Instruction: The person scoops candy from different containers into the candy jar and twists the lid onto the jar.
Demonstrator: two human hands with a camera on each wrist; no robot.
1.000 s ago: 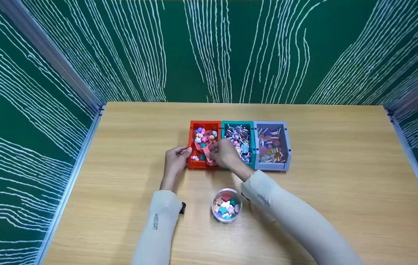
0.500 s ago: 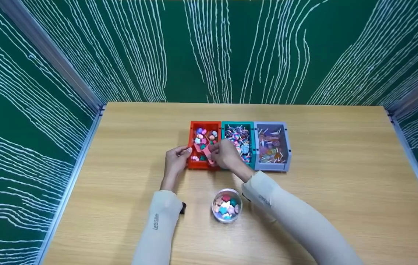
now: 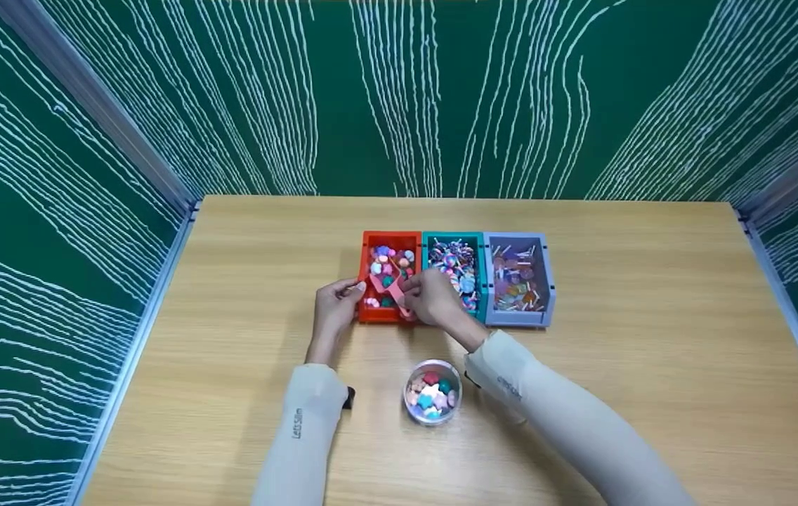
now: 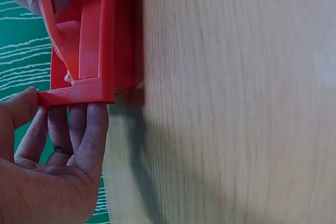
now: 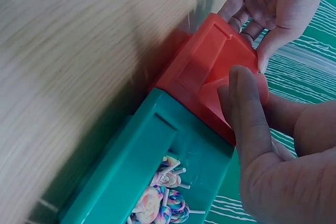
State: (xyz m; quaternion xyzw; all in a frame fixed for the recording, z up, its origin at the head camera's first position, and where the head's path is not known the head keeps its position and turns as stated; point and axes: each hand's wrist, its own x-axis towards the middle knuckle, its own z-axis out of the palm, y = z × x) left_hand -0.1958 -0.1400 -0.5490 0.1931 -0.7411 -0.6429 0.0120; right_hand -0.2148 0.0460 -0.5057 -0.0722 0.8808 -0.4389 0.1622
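Note:
My left hand grips the left wall of the red bin, thumb on the rim and fingers against the outside in the left wrist view. Inside this bin, my right hand pinches the handle of a small pink scoop. The scoop tilts down among colourful bead-like charms, some shaped like stars or flowers. Its handle hangs over the bin's low front. In the right wrist view, my fingers hide most of the scoop, so its load cannot be made out.
Joined to the red bin are a teal bin of swirled lollipop charms and a lilac bin of translucent stick charms. A clear round jar holding star-shaped pieces stands in front on the wooden table. Green patterned panels enclose the table.
The pink scoop has shifted and tilted slightly within the red bin, and the charms by it have moved a little. My left hand stays in place on the bin.

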